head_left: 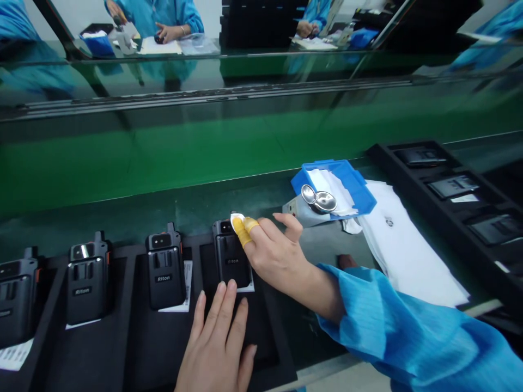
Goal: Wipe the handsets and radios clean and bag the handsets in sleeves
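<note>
A black handheld radio (232, 261) marked "Riton" lies in the rightmost compartment of the black tray (155, 354), with a white label partly under it. My right hand (281, 245) wears yellow finger covers and pinches a small white wipe (237, 219) at the radio's top edge. My left hand (223, 337) is open, its fingers stretched out over the tray. Its fingertips are at the radio's lower edge; contact is unclear. Another Riton radio (164, 272) lies to the left with a label beneath it, and further radios (86, 280) fill the compartments beyond.
A blue bin (359, 190) holds white papers, with a metal-lidded dispenser (310, 212) before it. White sheets (412, 245) lie to the right, beside another black tray (457, 218) of devices. Behind the green divider (183, 147), people in blue sleeves work with their hands (169, 32).
</note>
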{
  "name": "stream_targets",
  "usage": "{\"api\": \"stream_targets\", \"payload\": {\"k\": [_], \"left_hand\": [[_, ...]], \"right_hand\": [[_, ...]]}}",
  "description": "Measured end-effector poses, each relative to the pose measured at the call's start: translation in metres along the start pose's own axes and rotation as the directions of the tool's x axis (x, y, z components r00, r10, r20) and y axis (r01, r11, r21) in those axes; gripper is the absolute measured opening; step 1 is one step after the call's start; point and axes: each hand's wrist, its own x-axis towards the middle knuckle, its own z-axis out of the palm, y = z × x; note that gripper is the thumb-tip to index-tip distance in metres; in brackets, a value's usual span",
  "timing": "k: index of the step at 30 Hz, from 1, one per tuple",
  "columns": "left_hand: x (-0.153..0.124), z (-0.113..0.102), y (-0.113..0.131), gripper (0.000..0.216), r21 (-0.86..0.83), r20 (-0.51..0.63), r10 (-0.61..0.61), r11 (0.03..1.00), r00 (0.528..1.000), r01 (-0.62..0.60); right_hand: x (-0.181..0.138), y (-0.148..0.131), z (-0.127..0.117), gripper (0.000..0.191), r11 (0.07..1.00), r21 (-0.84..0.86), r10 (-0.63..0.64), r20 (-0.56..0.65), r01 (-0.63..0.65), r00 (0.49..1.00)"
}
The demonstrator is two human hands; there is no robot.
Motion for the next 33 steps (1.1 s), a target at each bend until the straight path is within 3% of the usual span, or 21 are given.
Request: {"api": "stream_targets", "payload": {"k": [5,12,23,29,33], "left_hand": [[-0.003,0.002,-0.001,0.048,-0.037,0.024,-0.007,0.999,1.000,0.008],[-0.004,0.002,-0.001,0.049,-0.024,0.045,-0.006,1.000,0.999,0.007],[0.000,-0.001,-0.001,0.047,0.010,0.034,0.018,1.000,0.999,-0.018],[0.001,-0.002,0.005,0.044,-0.043,0.010,-0.049,0.998,0.999,0.049],[0.000,-0.002,0.005,0.045,-0.066,0.041,-0.061,0.996,0.997,0.063]], "right_hand": [[0.004,0.005,-0.003,0.030,0.998,-0.015,0.057,0.017,-0.057,0.998],[0.015,-0.009,0.011,0.025,0.993,0.120,-0.016,-0.036,0.021,0.999],[-0.006,-0.012,0.003,0.031,0.998,-0.037,0.046,-0.045,-0.048,0.998],[-0.016,0.003,-0.004,0.029,0.987,-0.110,0.117,0.020,-0.114,0.993],[-0.015,0.008,-0.007,0.031,0.983,-0.115,0.140,-0.003,-0.140,0.990]]}}
